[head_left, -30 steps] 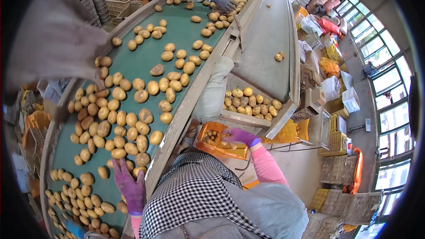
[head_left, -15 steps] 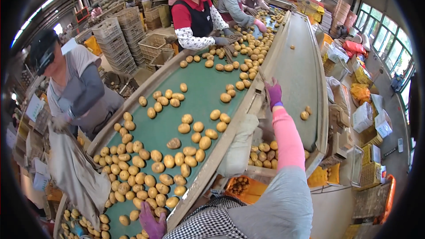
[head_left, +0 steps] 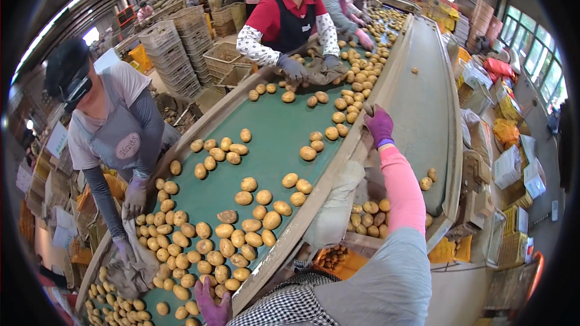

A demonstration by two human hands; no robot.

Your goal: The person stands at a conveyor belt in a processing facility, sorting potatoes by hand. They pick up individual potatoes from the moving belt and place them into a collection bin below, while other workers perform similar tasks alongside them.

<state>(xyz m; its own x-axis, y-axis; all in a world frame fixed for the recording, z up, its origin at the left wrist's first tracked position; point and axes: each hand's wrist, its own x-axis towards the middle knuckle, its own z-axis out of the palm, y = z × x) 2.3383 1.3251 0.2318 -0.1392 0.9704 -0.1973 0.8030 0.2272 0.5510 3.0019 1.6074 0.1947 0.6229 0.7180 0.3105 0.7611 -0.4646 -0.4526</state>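
Note:
My left hand, in a purple glove, lies at the belt's near edge with its fingers apart, beside the closest potatoes. Many yellow-brown potatoes cover the lower part of the green conveyor belt, with looser groups farther up. My right arm, in a pink sleeve, stretches forward to the rail between the two belts. There my right hand, also purple-gloved, is closed at the rail's edge; what its fingers hold, if anything, is hidden.
Across the belt, one co-worker presses a grey cloth against the potatoes; another handles a brown cloth. The second belt carries a few potatoes. More potatoes lie below the rail. Stacked crates stand behind.
The potatoes near me have shifted slightly down-left. The left co-worker has lowered the grey cloth onto the belt's edge. The farther co-worker has spread the brown cloth. My hands stay in much the same places.

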